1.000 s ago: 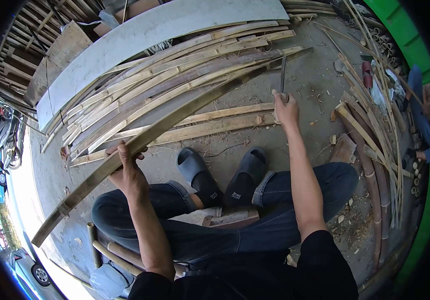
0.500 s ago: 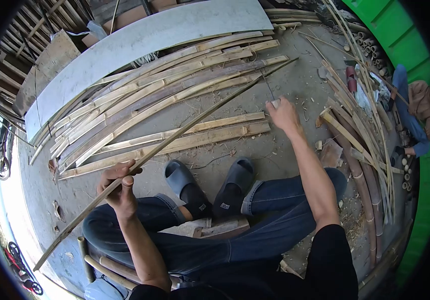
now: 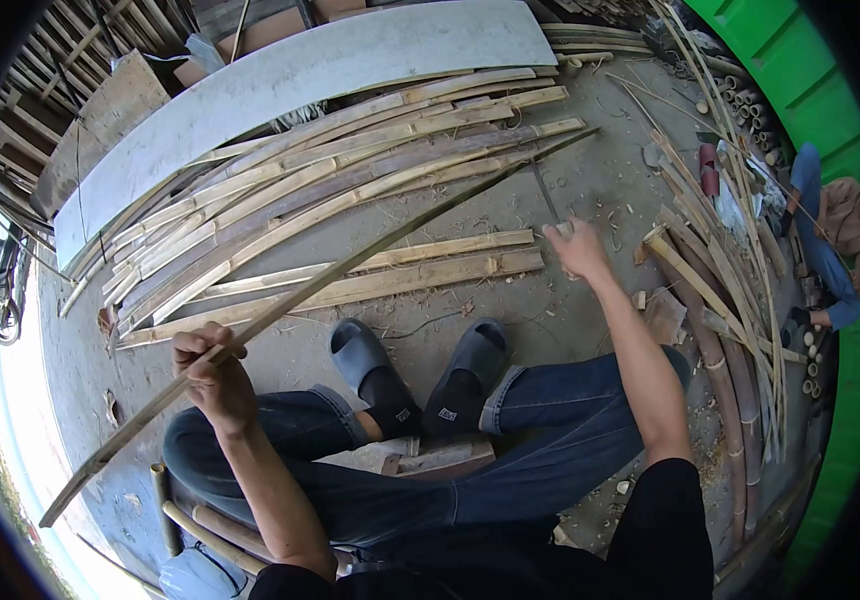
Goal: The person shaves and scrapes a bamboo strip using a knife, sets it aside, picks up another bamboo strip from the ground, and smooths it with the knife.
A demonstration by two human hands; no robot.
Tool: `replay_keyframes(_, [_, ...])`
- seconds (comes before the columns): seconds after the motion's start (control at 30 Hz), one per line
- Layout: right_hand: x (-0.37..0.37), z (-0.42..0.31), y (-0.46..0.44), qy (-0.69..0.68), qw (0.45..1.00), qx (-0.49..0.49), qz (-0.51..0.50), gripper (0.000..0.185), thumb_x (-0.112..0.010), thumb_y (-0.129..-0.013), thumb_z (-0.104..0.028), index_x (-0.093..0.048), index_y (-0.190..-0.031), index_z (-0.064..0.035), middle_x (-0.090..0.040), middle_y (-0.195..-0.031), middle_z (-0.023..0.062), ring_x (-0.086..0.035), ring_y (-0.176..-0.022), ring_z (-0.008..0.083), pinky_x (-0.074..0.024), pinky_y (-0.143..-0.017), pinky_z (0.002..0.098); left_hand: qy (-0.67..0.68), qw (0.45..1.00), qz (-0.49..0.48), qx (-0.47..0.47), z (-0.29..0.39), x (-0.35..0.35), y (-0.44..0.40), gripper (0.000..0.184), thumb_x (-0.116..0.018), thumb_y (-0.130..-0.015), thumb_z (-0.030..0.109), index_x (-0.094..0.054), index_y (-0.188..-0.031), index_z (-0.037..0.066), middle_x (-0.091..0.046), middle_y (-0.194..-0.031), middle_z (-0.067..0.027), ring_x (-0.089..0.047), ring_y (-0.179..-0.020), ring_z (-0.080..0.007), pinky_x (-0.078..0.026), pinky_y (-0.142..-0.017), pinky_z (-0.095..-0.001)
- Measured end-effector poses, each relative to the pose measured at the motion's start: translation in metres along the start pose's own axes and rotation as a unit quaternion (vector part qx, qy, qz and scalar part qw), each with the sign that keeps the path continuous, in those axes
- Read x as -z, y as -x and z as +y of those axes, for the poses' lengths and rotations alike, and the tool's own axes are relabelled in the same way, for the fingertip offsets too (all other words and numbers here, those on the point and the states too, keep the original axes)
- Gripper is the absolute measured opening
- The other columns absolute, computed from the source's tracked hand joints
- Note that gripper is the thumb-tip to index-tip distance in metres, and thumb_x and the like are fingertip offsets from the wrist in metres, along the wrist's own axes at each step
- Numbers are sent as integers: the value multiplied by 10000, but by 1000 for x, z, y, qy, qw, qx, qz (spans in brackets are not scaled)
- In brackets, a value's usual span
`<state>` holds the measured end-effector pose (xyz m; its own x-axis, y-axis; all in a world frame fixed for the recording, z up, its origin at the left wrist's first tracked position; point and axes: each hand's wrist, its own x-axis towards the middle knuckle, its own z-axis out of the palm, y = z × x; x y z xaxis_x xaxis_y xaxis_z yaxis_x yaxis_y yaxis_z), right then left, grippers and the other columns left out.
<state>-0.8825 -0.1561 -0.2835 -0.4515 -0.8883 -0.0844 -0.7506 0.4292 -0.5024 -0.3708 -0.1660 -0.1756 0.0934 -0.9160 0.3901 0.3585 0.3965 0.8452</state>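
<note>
- In the head view, the left hand (image 3: pixel 212 378) is closed on a long bamboo strip (image 3: pixel 312 290), its fingers curled around it, and the right hand (image 3: pixel 575 248) is closed on the handle end of a knife (image 3: pixel 546 192).
- The strip runs diagonally across the view, one end at lower left, the other at upper right near the ends of the split bamboo pile (image 3: pixel 350 165); the hands are well apart.
- The knife's narrow blade reaches up to the strip's edge, near its upper end; contact is too fine to confirm.
- Bare concrete floor (image 3: pixel 618 190) gives open room between the right hand and the bamboo lengths (image 3: pixel 722 395) at the right, and a gap separates the pile from two bamboo slats (image 3: pixel 420 272).
- The pile's upper edge lies along a pale, flat board (image 3: pixel 300 78).
- The dark socks (image 3: pixel 386 392) each carry a small white mark, too small to read.
- The strip looks narrow and grayish brown; the pile is pale yellow with raised nodes, some pieces darker.
- Smooth gray slides (image 3: pixel 358 352) cover the feet, in front of a wooden block (image 3: pixel 440 457); the jeans (image 3: pixel 560 400) have turned-up cuffs.
- A ribbed green wall (image 3: pixel 808 62) borders the right side, where another person (image 3: pixel 832 255) is partly visible.
</note>
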Motion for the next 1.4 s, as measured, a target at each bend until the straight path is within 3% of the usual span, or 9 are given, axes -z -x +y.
replay_keyframes(0.03, [-17, -17, 21, 24, 992, 97, 70, 528, -669, -845, -380, -592, -1066, 93, -671, -950, 293, -664, -934, 417, -524, -800, 469, 111, 981, 158, 2, -1, -14, -4, 335, -630, -934, 398, -562, -966, 71, -648, -891, -79, -588, -773, -178, -445, -822, -298])
replay_keyframes(0.17, [-34, -98, 85, -36, 987, 112, -106, 594, -690, -834, -391, -560, -1138, 103, -658, -937, 316, -645, -928, 459, -527, -807, 472, 275, 936, 212, 51, -3, 19, -18, 366, -591, -894, 344, -443, -646, 119, -457, -569, -31, -537, -672, -178, -441, -872, -375])
replay_keyframes(0.33, [-33, -127, 131, -95, 982, 88, -138, 466, -700, -846, -379, -579, -997, 45, -654, -824, 263, -645, -824, 456, -507, -707, 470, 112, 824, 556, -17, 14, -29, -47, 474, -588, -849, 338, -258, -548, 182, -259, -463, 19, -347, -484, -154, -387, -594, -270])
replay_keyframes(0.7, [-83, -165, 116, -25, 989, 140, -42, 544, -633, -891, -380, -513, -1112, 102, -653, -792, 261, -674, -771, 430, -545, -684, 491, 102, 895, 434, 0, 69, 85, -30, 434, -491, -849, 130, -222, -515, 195, -224, -441, 35, -243, -378, -111, -211, -413, -258])
replay_keyframes(0.83, [-91, -63, 28, -2, 998, -70, -2, 574, -631, -886, -363, -522, -1157, 131, -666, -913, 307, -678, -868, 424, -547, -750, 495, 134, 899, 417, 3, 71, 103, -14, 398, -494, -837, 92, -256, -533, 186, -213, -445, 35, -253, -373, -102, -226, -403, -254])
replay_keyframes(1.03, [-98, -151, 114, -43, 988, 142, -52, 523, -665, -860, -359, -529, -1160, 46, -647, -814, 313, -654, -806, 474, -515, -680, 507, 130, 899, 417, -3, 69, 96, -19, 380, -476, -835, 71, -273, -534, 180, -215, -446, 45, -252, -368, -99, -234, -400, -254])
replay_keyframes(1.13, [-106, -106, 47, -3, 999, 9, 53, 579, -648, -860, -380, -542, -1132, 121, -654, -759, 303, -675, -753, 449, -544, -690, 497, 113, 903, 415, 17, 67, 107, -13, 399, -474, -827, 62, -250, -524, 193, -228, -438, 42, -256, -364, -95, -228, -395, -252])
replay_keyframes(1.27, [-84, -161, 102, -44, 978, 197, -49, 584, -651, -855, -380, -542, -1119, 129, -653, -759, 314, -679, -770, 442, -546, -725, 486, 140, 911, 389, 2, 70, 94, -15, 413, -483, -828, 58, -249, -519, 202, -222, -420, 40, -236, -351, -95, -230, -404, -243])
replay_keyframes(1.4, [-99, -117, 41, 1, 995, 90, 44, 520, -651, -853, -354, -570, -1083, 106, -648, -771, 322, -665, -776, 468, -535, -733, 497, 152, 924, 351, 0, 73, 102, -10, 413, -485, -831, 60, -249, -523, 203, -219, -419, 40, -233, -349, -95, -234, -408, -241])
